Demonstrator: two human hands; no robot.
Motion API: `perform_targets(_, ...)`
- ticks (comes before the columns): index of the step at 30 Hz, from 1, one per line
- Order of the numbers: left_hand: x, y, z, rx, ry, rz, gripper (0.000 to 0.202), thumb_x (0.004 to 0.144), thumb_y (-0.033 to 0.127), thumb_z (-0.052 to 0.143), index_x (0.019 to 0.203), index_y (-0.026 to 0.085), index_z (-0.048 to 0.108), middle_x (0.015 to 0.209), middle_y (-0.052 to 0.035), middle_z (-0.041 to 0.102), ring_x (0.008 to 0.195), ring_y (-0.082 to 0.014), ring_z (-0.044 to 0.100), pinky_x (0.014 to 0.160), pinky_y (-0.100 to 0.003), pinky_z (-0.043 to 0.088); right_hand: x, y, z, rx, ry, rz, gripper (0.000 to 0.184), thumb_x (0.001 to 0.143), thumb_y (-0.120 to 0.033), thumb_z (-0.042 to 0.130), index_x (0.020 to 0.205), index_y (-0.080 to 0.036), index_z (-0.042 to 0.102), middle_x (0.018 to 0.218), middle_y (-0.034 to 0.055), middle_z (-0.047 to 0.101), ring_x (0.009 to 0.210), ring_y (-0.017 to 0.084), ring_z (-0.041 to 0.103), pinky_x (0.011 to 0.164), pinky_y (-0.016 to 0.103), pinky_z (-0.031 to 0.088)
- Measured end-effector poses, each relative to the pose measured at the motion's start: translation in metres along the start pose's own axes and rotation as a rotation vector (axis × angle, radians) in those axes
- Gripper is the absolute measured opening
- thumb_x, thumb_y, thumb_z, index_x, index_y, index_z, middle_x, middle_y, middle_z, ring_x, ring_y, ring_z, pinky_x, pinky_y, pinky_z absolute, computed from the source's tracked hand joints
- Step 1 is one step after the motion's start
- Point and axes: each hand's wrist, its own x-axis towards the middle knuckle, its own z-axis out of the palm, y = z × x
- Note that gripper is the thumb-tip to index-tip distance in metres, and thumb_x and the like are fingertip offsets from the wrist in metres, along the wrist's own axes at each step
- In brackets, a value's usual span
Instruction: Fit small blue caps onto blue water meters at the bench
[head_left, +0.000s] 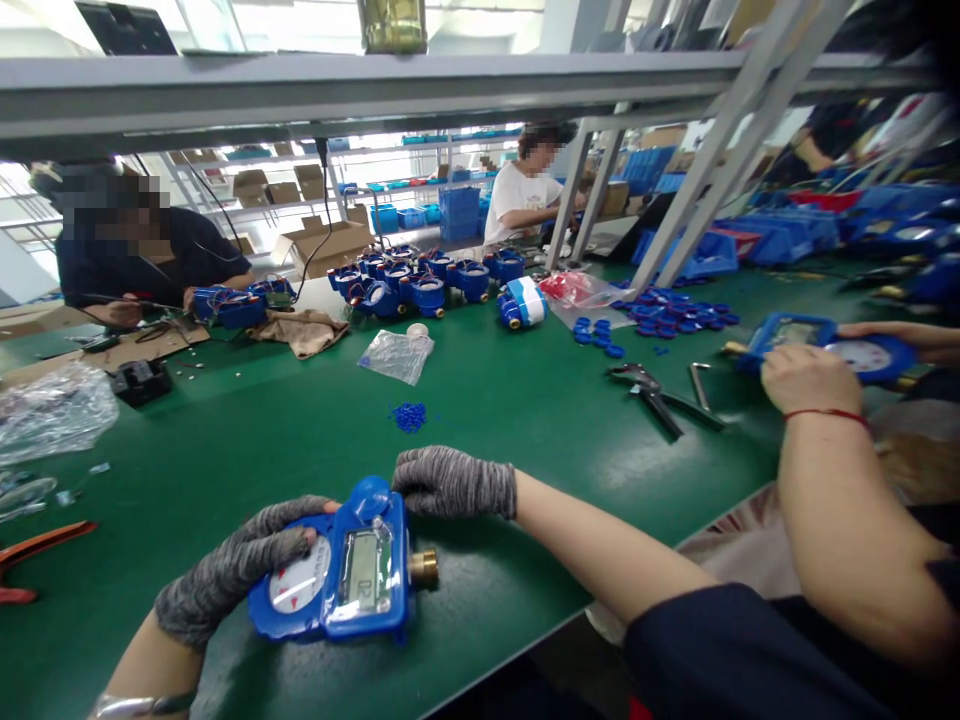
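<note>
A blue water meter [367, 575] with a small digital display, a round white dial and a brass threaded end lies tilted above the green bench top. My left hand [236, 560], in a grey knit glove with bare fingertips, grips it on the dial side, thumb over the dial. At the meter's far right corner, beside its round blue cap [371, 497], is my right hand [454, 483], gloved alike. Its fingers are curled closed, and what they hold, if anything, is hidden. Beyond the hands lies a little heap of small blue pieces [409, 417].
Crimping pliers [651, 395] and a hex key [699, 385] lie right of centre. A co-worker's hands hold another meter [799, 335] at the right. Further back are several meters [427, 290], blue caps [675, 312] and a clear bag [397, 355]. Orange-handled pliers [45, 545] lie left.
</note>
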Motion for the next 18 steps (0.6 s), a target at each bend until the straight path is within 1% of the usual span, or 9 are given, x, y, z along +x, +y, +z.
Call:
perform_targets(2, 0.002, 0.001, -0.003, 0.037, -0.008, -0.004, 0.033, 0.082, 0.032, 0.066, 0.114, 0.025, 0.066, 0.124, -0.0065, 0.063, 0.113, -0.0313, 0.058, 0.093, -0.038, 0.050, 0.000, -0.001, -0.003, -0.035, -0.043, -0.029, 0.018, 0.087, -0.025, 0.055, 0.095, -0.014, 0.066, 0.092, 0.0049, 0.059, 0.083, 0.014, 0.054, 0.079, 0.026, 0.046)
perform_targets(5, 0.004, 0.002, -0.003, 0.055, -0.057, -0.042, 0.034, 0.082, 0.032, 0.065, 0.116, 0.023, 0.065, 0.122, -0.0086, 0.064, 0.111, -0.0330, 0.059, 0.092, -0.040, 0.050, -0.006, -0.004, -0.004, -0.105, -0.091, -0.075, 0.017, 0.088, -0.026, 0.055, 0.091, -0.014, 0.066, 0.090, 0.0058, 0.059, 0.085, 0.016, 0.054, 0.082, 0.027, 0.046)
perform_targets(8, 0.005, 0.003, -0.002, 0.039, -0.093, -0.071, 0.035, 0.082, 0.033, 0.065, 0.115, 0.024, 0.065, 0.122, -0.0085, 0.064, 0.111, -0.0342, 0.059, 0.093, -0.042, 0.050, -0.024, -0.010, 0.003, -0.126, -0.033, -0.110, 0.020, 0.089, -0.028, 0.053, 0.096, -0.014, 0.066, 0.096, 0.0084, 0.061, 0.093, 0.018, 0.054, 0.088, 0.030, 0.045)
perform_targets(10, 0.005, 0.003, -0.002, 0.032, -0.095, -0.072, 0.034, 0.081, 0.035, 0.066, 0.114, 0.025, 0.066, 0.122, -0.0079, 0.064, 0.112, -0.0347, 0.059, 0.093, -0.042, 0.050, -0.038, -0.017, 0.011, -0.081, 0.033, -0.081, 0.023, 0.089, -0.027, 0.051, 0.103, -0.015, 0.065, 0.100, 0.0088, 0.062, 0.098, 0.018, 0.055, 0.093, 0.032, 0.044)
perform_targets(12, 0.006, 0.002, -0.002, 0.041, -0.090, -0.077, 0.035, 0.080, 0.037, 0.066, 0.113, 0.026, 0.067, 0.121, -0.0075, 0.065, 0.112, -0.0351, 0.059, 0.093, -0.042, 0.050, -0.048, -0.022, 0.020, 0.023, 0.107, 0.020, 0.025, 0.088, -0.025, 0.051, 0.109, -0.017, 0.064, 0.103, 0.0082, 0.063, 0.099, 0.018, 0.056, 0.094, 0.033, 0.044)
perform_targets(14, 0.006, 0.002, -0.003, 0.067, -0.078, -0.082, 0.037, 0.078, 0.039, 0.068, 0.113, 0.026, 0.067, 0.122, -0.0072, 0.065, 0.112, -0.0355, 0.059, 0.093, -0.042, 0.051, -0.049, -0.025, 0.028, 0.230, 0.181, 0.206, 0.024, 0.088, -0.025, 0.052, 0.107, -0.017, 0.064, 0.101, 0.0072, 0.065, 0.095, 0.017, 0.058, 0.088, 0.032, 0.047)
perform_targets(16, 0.007, 0.004, -0.004, 0.094, -0.057, -0.077, 0.038, 0.076, 0.041, 0.070, 0.112, 0.027, 0.068, 0.122, -0.0067, 0.065, 0.112, -0.0355, 0.058, 0.093, -0.041, 0.052, -0.042, -0.023, 0.034, 0.564, 0.206, 0.426, 0.022, 0.087, -0.029, 0.054, 0.103, -0.015, 0.063, 0.092, 0.0057, 0.065, 0.082, 0.014, 0.061, 0.075, 0.029, 0.051)
perform_targets(17, 0.007, 0.004, -0.004, 0.102, -0.046, -0.068, 0.038, 0.075, 0.041, 0.070, 0.111, 0.027, 0.069, 0.122, -0.0065, 0.065, 0.113, -0.0355, 0.058, 0.093, -0.041, 0.052, -0.038, -0.020, 0.037, 0.751, 0.179, 0.520, 0.023, 0.086, -0.031, 0.057, 0.102, -0.015, 0.061, 0.086, 0.0045, 0.064, 0.074, 0.013, 0.061, 0.069, 0.027, 0.052)
perform_targets(18, 0.008, 0.004, -0.004, 0.106, -0.039, -0.057, 0.038, 0.075, 0.042, 0.071, 0.110, 0.027, 0.069, 0.122, -0.0064, 0.065, 0.114, -0.0355, 0.058, 0.094, -0.040, 0.052, -0.033, -0.017, 0.039, 0.926, 0.126, 0.588, 0.025, 0.084, -0.032, 0.059, 0.103, -0.015, 0.059, 0.081, 0.0033, 0.064, 0.066, 0.012, 0.061, 0.063, 0.026, 0.052)
